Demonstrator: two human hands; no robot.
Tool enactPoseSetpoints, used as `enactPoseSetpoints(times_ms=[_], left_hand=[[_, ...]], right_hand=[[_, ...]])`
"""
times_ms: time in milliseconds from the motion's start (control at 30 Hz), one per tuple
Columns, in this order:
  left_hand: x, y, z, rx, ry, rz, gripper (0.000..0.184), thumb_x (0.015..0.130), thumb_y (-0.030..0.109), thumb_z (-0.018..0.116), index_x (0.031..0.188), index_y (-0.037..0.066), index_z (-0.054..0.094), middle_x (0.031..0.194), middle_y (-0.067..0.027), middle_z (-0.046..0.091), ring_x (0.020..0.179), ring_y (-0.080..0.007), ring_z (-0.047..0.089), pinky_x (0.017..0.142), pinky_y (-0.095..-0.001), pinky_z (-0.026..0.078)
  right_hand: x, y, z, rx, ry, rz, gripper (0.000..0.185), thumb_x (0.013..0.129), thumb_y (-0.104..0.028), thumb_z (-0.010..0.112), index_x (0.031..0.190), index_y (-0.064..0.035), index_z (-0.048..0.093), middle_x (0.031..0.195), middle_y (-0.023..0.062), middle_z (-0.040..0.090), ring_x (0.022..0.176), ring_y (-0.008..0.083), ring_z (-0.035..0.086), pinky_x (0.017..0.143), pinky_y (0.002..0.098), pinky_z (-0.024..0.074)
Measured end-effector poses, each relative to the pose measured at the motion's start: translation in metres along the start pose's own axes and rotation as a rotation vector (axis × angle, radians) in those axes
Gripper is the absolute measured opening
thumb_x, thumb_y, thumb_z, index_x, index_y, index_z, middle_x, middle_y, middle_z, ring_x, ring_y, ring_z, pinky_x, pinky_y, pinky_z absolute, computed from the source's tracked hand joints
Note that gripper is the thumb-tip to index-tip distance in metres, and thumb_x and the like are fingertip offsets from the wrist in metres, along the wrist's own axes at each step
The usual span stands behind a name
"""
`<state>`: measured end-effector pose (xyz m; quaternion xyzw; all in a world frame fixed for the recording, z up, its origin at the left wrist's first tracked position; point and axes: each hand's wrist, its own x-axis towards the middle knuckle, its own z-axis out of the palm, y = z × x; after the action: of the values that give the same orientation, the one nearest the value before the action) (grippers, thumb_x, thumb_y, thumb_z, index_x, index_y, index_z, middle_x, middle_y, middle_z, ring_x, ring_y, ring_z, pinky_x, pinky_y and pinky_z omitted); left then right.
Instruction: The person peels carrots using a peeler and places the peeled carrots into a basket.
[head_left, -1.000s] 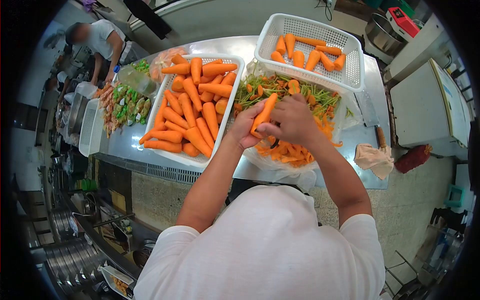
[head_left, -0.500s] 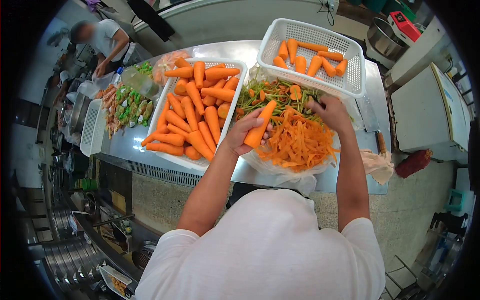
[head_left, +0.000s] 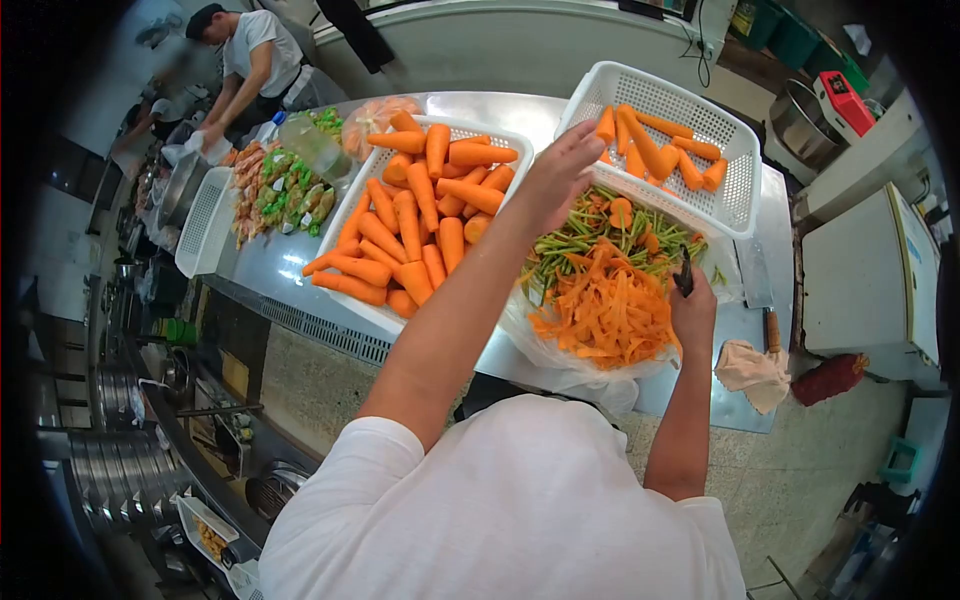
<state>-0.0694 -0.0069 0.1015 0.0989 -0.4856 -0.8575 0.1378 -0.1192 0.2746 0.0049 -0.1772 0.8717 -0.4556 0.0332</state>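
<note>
Head view: the right hand (head_left: 695,310) is gripping a slim black hand tool (head_left: 686,268) while the left hand (head_left: 560,180) is hovering open-fingered by a white perforated plastic basket (head_left: 640,90).

The right fist is hiding the tool's lower part, its tip is standing up beside the loose heap of orange peelings (head_left: 610,310), and its working end is hard to make out. Smooth orange carrots (head_left: 690,170) are lying in the basket, some partly hidden by the left fingers, which are extending together; whether they are touching one, I cannot tell. The left forearm is slanting across and covering a corner of the carrot-filled white plastic crate (head_left: 508,138). Farther off, a co-worker in a white shirt (head_left: 265,45) is leaning over, hands indistinct.
</note>
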Motion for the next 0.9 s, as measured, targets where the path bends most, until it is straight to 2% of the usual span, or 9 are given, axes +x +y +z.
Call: enactPoseSetpoints(times_ms=[133,233,300,400,533,633,700,833,900], left_hand=[[0.005,-0.005,-0.097,1.470,0.306,0.436,0.064,0.088,0.031,0.071,0.145,0.010,0.051,0.150,-0.0260,0.042,0.145,-0.0422,0.033,0.117,-0.0534,0.030],[-0.023,0.001,-0.151,1.936,0.297,0.307,0.061,0.088,0.030,0.069,0.144,0.011,0.052,0.149,-0.0257,0.044,0.145,-0.0407,0.034,0.117,-0.0556,0.029],[-0.039,-0.008,-0.178,2.161,-0.050,0.228,0.054,0.091,0.028,0.066,0.141,0.011,0.054,0.138,-0.0206,0.055,0.135,-0.0385,0.047,0.113,-0.0570,0.033],[-0.049,0.017,-0.149,2.101,-0.023,-0.066,0.052,0.092,0.025,0.064,0.140,0.009,0.053,0.124,-0.0191,0.062,0.118,-0.0360,0.058,0.104,-0.0571,0.041],[-0.053,0.009,-0.160,1.977,0.090,-0.021,0.047,0.094,0.025,0.064,0.136,0.006,0.054,0.116,-0.0151,0.065,0.102,-0.0297,0.064,0.089,-0.0501,0.050],[-0.073,-0.006,-0.144,1.314,0.290,0.154,0.045,0.098,0.030,0.061,0.135,0.007,0.052,0.114,-0.0139,0.064,0.095,-0.0237,0.066,0.078,-0.0397,0.055],[-0.087,-0.019,-0.112,-0.010,0.259,0.003,0.038,0.103,0.031,0.054,0.134,0.009,0.050,0.107,-0.0126,0.063,0.089,-0.0221,0.064,0.075,-0.0395,0.056],[-0.107,-0.037,-0.063,-0.265,0.061,-0.240,0.041,0.105,0.035,0.050,0.137,0.010,0.046,0.108,-0.0088,0.061,0.077,-0.0181,0.063,0.062,-0.0324,0.055],[-0.114,-0.049,-0.046,0.054,0.147,-0.352,0.041,0.105,0.039,0.051,0.133,0.009,0.048,0.102,-0.0069,0.059,0.068,-0.0145,0.061,0.051,-0.0276,0.051]], right_hand=[[-0.014,-0.009,-0.019,-0.026,-0.068,0.046,0.020,0.086,-0.005,0.068,0.104,-0.0005,0.059,0.083,0.0166,0.068,0.074,0.0285,0.066,0.071,0.0385,0.0514],[-0.028,-0.018,-0.022,-0.025,-0.187,0.153,0.022,0.087,-0.006,0.067,0.106,-0.0007,0.059,0.087,0.0136,0.068,0.076,0.0246,0.063,0.073,0.0367,0.0504],[-0.037,-0.007,-0.013,0.079,-0.179,0.057,0.023,0.087,-0.007,0.067,0.108,-0.0008,0.059,0.092,0.0132,0.068,0.079,0.0236,0.062,0.075,0.0363,0.0498],[-0.036,-0.013,-0.009,0.206,-0.218,-0.004,0.027,0.088,-0.007,0.067,0.112,-0.0012,0.059,0.098,0.0124,0.066,0.085,0.0221,0.061,0.079,0.0353,0.0485],[-0.029,-0.034,-0.002,0.246,-0.245,-0.070,0.035,0.088,-0.005,0.067,0.122,-0.0029,0.059,0.098,0.0120,0.061,0.088,0.0254,0.060,0.082,0.0358,0.0482],[-0.023,-0.038,0.013,0.159,-0.145,-0.259,0.038,0.088,-0.005,0.068,0.125,-0.0036,0.059,0.101,0.0130,0.059,0.093,0.0298,0.059,0.085,0.0376,0.0476],[-0.017,-0.042,0.022,0.094,-0.133,-0.272,0.040,0.087,-0.005,0.069,0.126,-0.0034,0.059,0.110,0.0148,0.058,0.101,0.0339,0.057,0.089,0.0410,0.0471],[-0.012,-0.075,0.031,-0.049,-0.116,-0.362,0.043,0.083,0.000,0.067,0.125,-0.0071,0.062,0.118,0.0145,0.057,0.111,0.0359,0.054,0.094,0.0449,0.0468],[-0.009,-0.082,0.035,-0.145,-0.091,-0.541,0.041,0.079,0.002,0.068,0.118,-0.0098,0.065,0.116,0.0122,0.057,0.109,0.0341,0.054,0.092,0.0451,0.0476]])
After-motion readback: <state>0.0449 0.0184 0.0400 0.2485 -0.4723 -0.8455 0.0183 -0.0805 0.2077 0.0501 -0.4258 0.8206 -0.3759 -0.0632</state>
